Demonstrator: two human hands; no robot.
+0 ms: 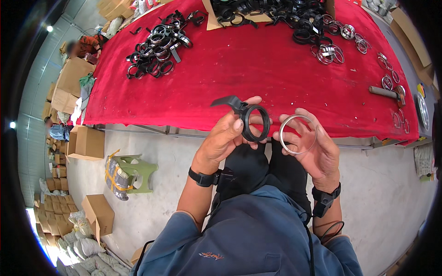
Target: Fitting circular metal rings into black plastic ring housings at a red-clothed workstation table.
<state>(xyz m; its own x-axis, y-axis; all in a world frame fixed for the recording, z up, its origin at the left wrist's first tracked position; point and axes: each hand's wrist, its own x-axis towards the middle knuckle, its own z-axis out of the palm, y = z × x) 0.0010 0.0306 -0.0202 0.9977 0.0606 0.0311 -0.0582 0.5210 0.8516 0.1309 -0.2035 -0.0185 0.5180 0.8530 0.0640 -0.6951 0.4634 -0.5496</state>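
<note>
At the middle of the frame, the left hand (225, 138) is clamped on a black plastic ring with a tab handle (254, 121), thumb and fingers pinching its rim. Just to its right, the right hand (315, 149) holds a thin silver metal ring (298, 134) lightly between its fingertips (the two rings nearly touch). Seating one in the other likely goes best with their faces parallel and edges aligned. Beyond them lies the red-covered table (258, 78), with a pile of black rings (156, 46) at upper left. Plain brown cardboard boxes (85, 142) stand along the left edge.
</note>
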